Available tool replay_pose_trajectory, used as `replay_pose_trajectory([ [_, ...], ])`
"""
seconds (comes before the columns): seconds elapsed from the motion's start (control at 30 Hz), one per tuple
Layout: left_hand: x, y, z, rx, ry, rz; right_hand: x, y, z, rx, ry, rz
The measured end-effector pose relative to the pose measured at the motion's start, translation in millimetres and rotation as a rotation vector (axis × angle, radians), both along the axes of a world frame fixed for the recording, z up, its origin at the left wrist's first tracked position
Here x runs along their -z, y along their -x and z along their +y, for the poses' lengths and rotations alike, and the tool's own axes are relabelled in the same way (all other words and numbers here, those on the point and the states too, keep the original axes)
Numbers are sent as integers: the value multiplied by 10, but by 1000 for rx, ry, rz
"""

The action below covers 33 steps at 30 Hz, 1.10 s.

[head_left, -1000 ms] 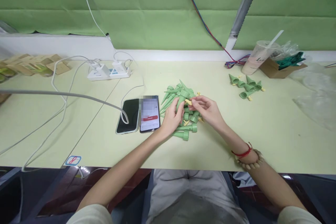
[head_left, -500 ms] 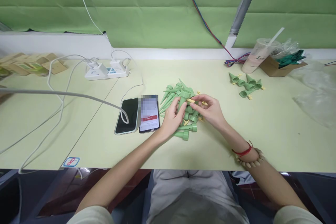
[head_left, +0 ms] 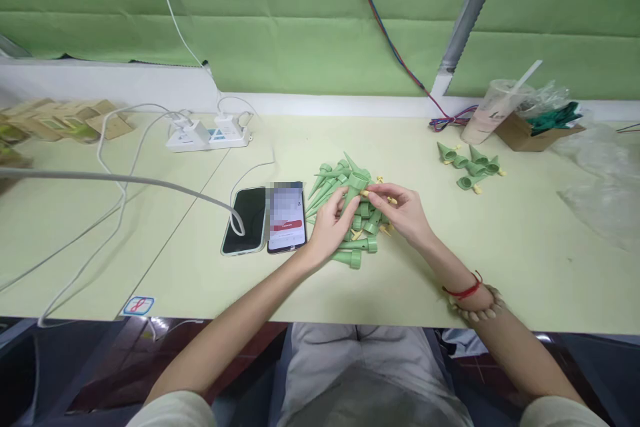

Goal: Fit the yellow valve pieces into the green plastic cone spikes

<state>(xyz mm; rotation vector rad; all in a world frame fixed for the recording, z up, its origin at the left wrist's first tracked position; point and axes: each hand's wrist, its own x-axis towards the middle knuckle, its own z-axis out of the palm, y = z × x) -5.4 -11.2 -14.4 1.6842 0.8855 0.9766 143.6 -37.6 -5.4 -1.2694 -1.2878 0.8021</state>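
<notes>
The left hand [head_left: 330,225] has its grip closed round a pale green, tapered plastic spike with a wide cylindrical collar [head_left: 357,181], thumb on the near-right side. The spike's long axis slants: open collar at the far end, narrow body running toward the near left and into the fingers. The right hand [head_left: 403,215] has a narrow grip, thumb and fingertips pinching a small pale yellow plastic piece [head_left: 365,193] against the spike's right side, just below the collar. The yellow piece lies left of that grip and crosswise to the spike; how deep it sits cannot be told.

Beneath and around both hands is a loose pile of smooth green plastic spikes [head_left: 364,210], some mixed with yellow bits. To their left lie two flat glass-faced phones [head_left: 287,220] side by side. Far right on the matt, pale yellow-green desk [head_left: 520,247] is a cluster of green cones with yellow side pieces [head_left: 475,169], near a translucent plastic cup [head_left: 495,113] and an open brown cardboard box [head_left: 520,135].
</notes>
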Motion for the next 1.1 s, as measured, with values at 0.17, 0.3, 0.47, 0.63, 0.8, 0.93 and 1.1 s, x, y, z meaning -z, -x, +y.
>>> replay_pose_trajectory([
  [0.17, 15, 0, 6, 3, -19, 18, -6, -16, 9, 27, -16, -38],
  [0.3, 15, 0, 3, 4, -22, 14, 3, -38, 19, 2, -25, -64],
  [0.47, -1, -3, -4, 8, -2, -12, 9, -44, 27, -52, 9, -23],
  [0.63, -15, -6, -3, 25, 26, -43, -22, -44, 15, -60, 33, 15],
  [0.8, 10, -17, 17, -22, 19, -54, -34, -59, 12, -50, 30, -25],
  [0.93, 1, 8, 67, -67, 73, -102, -4, -82, 25, 78, -97, -155],
  [1.1, -42, 38, 113, -106, 95, -199, -5, -196, 70, 213, -127, -235],
])
